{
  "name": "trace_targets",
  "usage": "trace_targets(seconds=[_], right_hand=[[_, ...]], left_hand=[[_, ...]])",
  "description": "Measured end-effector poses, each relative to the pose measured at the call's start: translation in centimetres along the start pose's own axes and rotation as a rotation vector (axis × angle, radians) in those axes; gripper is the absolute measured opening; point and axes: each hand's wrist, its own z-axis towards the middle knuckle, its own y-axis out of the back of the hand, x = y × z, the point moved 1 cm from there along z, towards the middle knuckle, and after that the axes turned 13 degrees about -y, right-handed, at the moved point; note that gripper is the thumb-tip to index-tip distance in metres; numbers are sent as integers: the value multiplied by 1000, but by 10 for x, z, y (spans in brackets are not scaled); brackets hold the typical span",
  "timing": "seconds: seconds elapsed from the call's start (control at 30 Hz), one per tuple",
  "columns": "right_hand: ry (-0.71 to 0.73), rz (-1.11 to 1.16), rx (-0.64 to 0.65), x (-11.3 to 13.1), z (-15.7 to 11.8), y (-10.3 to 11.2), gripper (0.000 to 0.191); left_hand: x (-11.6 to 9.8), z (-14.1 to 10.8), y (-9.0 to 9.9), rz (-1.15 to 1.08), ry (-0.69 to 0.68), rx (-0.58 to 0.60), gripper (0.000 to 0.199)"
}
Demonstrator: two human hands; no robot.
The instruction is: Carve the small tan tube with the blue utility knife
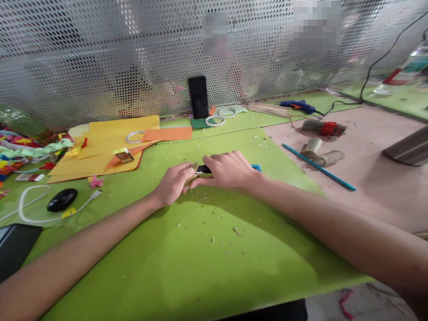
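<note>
Over the middle of the green table, my left hand (170,185) is closed on a short, tan-green piece that looks like bamboo (192,173). My right hand (230,171) wraps round a cutter knife (203,169) with a black front and a blue end that sticks out behind the hand. Its metal tip meets the bamboo piece, close to my left thumb. My fingers hide most of both things. Pale shavings (236,231) lie scattered on the table below and around my hands.
Orange and yellow paper (167,134), tape rings and a mouse (62,200) lie left and ahead. A phone (199,97) leans on the perforated metal screen (160,58). To the right are a glue gun (301,106), a blue pencil (317,166) and cut tube pieces (329,158).
</note>
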Motion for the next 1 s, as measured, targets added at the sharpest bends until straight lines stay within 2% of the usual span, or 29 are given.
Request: trace_targets(seconds=[0.17, 0.37, 0.53, 0.7, 0.83, 1.0], right_hand=[[13, 20, 21, -1, -2, 5, 86], [37, 28, -23, -10, -1, 11, 90], [113, 109, -47, -16, 1, 6, 84], [137, 171, -66, -15, 2, -3, 82], [158, 201, -69, -10, 0, -8, 80], [129, 185, -78, -8, -1, -10, 77]], left_hand=[[-3, 0, 3, -62, -18, 48, 40], [1, -2, 6, -77, -68, 31, 45], [4, -2, 7, -106, -73, 6, 46], [7, -2, 6, -191, -38, -21, 36], [4, -1, 4, -229, -8, 6, 33], [0, 1, 2, -156, -46, 8, 37]])
